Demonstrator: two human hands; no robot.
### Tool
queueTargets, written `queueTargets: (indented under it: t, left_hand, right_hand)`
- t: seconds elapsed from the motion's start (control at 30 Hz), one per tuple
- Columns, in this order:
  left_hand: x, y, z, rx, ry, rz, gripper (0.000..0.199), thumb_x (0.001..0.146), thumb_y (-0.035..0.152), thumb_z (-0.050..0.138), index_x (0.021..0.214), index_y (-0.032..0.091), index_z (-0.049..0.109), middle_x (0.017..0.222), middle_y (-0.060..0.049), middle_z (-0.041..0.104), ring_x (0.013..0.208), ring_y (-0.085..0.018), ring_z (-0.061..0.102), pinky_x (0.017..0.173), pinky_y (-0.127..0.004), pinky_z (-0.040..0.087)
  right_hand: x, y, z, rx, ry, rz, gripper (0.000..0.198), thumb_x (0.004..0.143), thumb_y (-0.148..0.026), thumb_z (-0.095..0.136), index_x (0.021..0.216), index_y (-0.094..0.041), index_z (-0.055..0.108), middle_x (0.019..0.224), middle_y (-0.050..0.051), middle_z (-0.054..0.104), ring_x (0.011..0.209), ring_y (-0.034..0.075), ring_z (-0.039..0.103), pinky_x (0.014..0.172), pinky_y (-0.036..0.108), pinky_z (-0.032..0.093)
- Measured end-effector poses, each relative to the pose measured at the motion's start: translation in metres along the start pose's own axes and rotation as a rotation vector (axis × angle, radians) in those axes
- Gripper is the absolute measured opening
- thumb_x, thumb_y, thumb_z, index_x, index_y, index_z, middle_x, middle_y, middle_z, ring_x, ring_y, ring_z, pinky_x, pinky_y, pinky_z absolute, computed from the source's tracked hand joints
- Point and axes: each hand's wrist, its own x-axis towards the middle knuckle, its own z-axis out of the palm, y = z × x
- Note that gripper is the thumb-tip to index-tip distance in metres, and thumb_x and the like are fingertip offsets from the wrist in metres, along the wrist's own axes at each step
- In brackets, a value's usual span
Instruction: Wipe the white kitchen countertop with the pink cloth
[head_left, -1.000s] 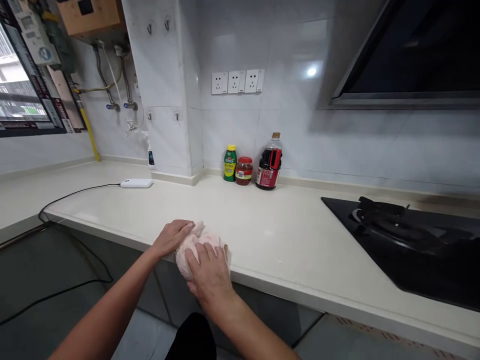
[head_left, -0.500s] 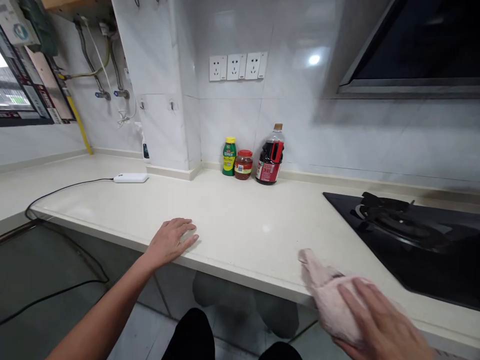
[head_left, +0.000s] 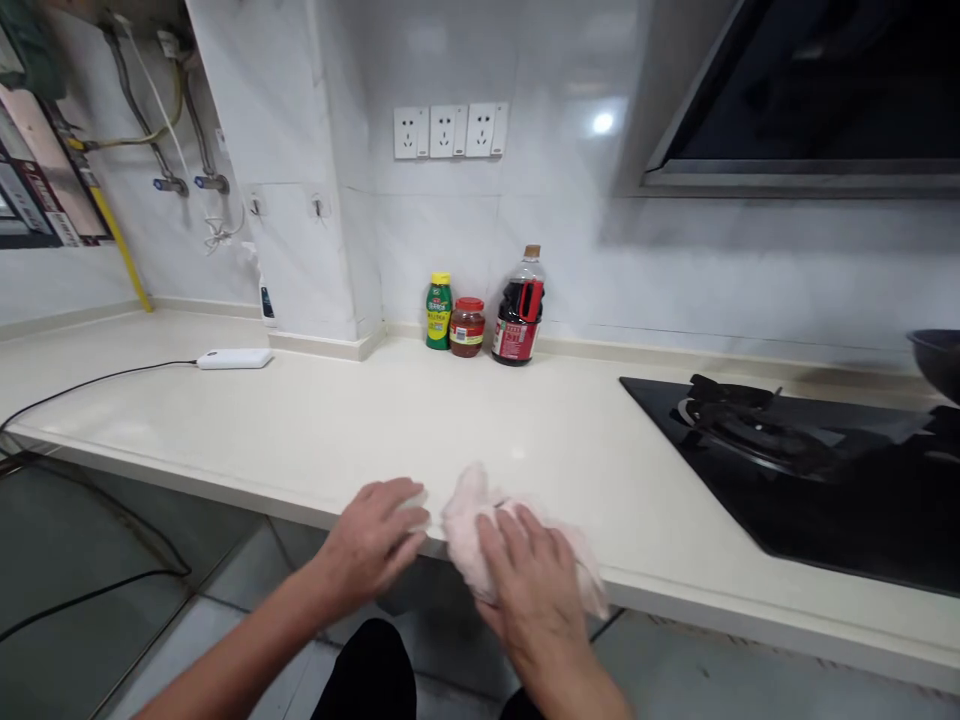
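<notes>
A pale pink cloth (head_left: 469,525) lies bunched over the front edge of the white countertop (head_left: 315,420). My right hand (head_left: 536,585) grips it from above, fingers pressed into the folds. Just to the left, my left hand (head_left: 379,535) hovers at the counter edge, holding nothing. Its fingers are bent but apart, pointing toward the cloth, with a small gap between.
Against the back wall stand a green bottle with a yellow cap (head_left: 439,312), a red-lidded jar (head_left: 467,328) and a large dark sauce bottle (head_left: 519,310). A black gas stove (head_left: 795,470) is set in at right. A white power bank (head_left: 234,358) with a black cable lies at left.
My right hand has swept the cloth leftward along the counter's front edge, away from the stove side. The left hand has drawn slightly lower and closer to it. The view has turned a little right.
</notes>
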Motion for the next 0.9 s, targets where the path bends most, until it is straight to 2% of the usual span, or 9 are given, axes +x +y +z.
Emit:
queueTargets:
  t: [0.1,0.2,0.33,0.47,0.53,0.6,0.67,0.77,0.9]
  left_hand:
    - [-0.008,0.044,0.020,0.037,0.045,-0.058,0.025,0.099,0.014,0.047,0.120,0.017,0.060,0.129,-0.012,0.067,0.128,-0.027,0.056,0.107,-0.046,0.041]
    - [-0.020,0.059,0.036,0.192,0.084,-0.156,0.033,0.098,0.016,0.051,0.131,0.014,0.054,0.137,-0.016,0.062,0.135,-0.034,0.049,0.114,-0.056,0.029]
    - [-0.025,0.053,0.052,0.289,0.135,-0.138,0.040,0.095,0.019,0.059,0.134,0.017,0.051,0.131,-0.016,0.065,0.131,-0.034,0.052,0.115,-0.057,0.027]
    - [-0.020,0.050,0.066,0.303,0.251,-0.151,0.037,0.094,0.026,0.061,0.129,0.018,0.052,0.125,-0.017,0.066,0.125,-0.035,0.054,0.114,-0.059,0.025]
    - [-0.018,0.050,0.072,0.306,0.301,-0.163,0.036,0.093,0.029,0.060,0.127,0.018,0.051,0.123,-0.017,0.064,0.123,-0.035,0.054,0.114,-0.060,0.023]
    - [-0.018,0.049,0.075,0.302,0.314,-0.166,0.037,0.094,0.030,0.059,0.128,0.020,0.050,0.124,-0.016,0.063,0.123,-0.035,0.053,0.114,-0.059,0.022]
    - [-0.020,0.047,0.077,0.288,0.298,-0.175,0.040,0.093,0.030,0.059,0.130,0.022,0.048,0.126,-0.014,0.062,0.124,-0.034,0.052,0.115,-0.058,0.021]
    - [-0.023,0.047,0.077,0.262,0.269,-0.198,0.044,0.091,0.028,0.060,0.132,0.025,0.046,0.127,-0.013,0.061,0.126,-0.034,0.051,0.116,-0.056,0.019]
    - [-0.023,0.052,0.078,0.245,0.283,-0.224,0.044,0.090,0.028,0.060,0.132,0.027,0.048,0.126,-0.011,0.063,0.126,-0.033,0.051,0.116,-0.054,0.018]
  right_hand:
    - [0.012,-0.019,0.003,0.019,0.068,-0.042,0.084,0.060,-0.035,0.088,0.134,-0.017,0.053,0.129,0.013,0.063,0.122,0.037,0.049,0.098,0.052,0.032]
    - [0.000,0.000,-0.004,0.100,0.073,-0.100,0.101,0.050,-0.033,0.097,0.139,-0.019,0.051,0.136,0.010,0.060,0.126,0.035,0.047,0.101,0.050,0.031]
    - [-0.046,0.065,-0.023,0.147,0.051,-0.067,0.111,0.043,-0.026,0.102,0.140,-0.025,0.049,0.138,0.009,0.058,0.129,0.033,0.047,0.105,0.047,0.031]
    - [-0.106,0.148,-0.043,0.070,0.036,0.034,0.114,0.035,-0.025,0.104,0.136,-0.026,0.052,0.135,0.012,0.059,0.129,0.039,0.047,0.109,0.052,0.030]
    - [-0.134,0.189,-0.053,0.039,0.017,0.097,0.096,0.053,-0.034,0.098,0.136,-0.024,0.052,0.136,0.014,0.058,0.131,0.041,0.046,0.111,0.056,0.030]
    - [-0.158,0.225,-0.064,0.032,0.005,0.134,0.067,0.080,-0.044,0.078,0.137,-0.022,0.051,0.138,0.016,0.056,0.134,0.040,0.044,0.111,0.059,0.032]
    - [-0.175,0.252,-0.071,-0.005,-0.029,0.116,0.049,0.096,-0.044,0.057,0.138,-0.019,0.050,0.140,0.018,0.054,0.138,0.038,0.042,0.113,0.058,0.033]
    - [-0.188,0.268,-0.072,-0.093,-0.053,0.106,0.047,0.099,-0.044,0.051,0.138,-0.017,0.049,0.141,0.019,0.053,0.138,0.037,0.042,0.112,0.057,0.035]
    - [-0.178,0.248,-0.059,-0.269,-0.001,0.140,0.050,0.096,-0.041,0.046,0.140,-0.016,0.046,0.139,0.019,0.054,0.131,0.040,0.047,0.099,0.056,0.040]
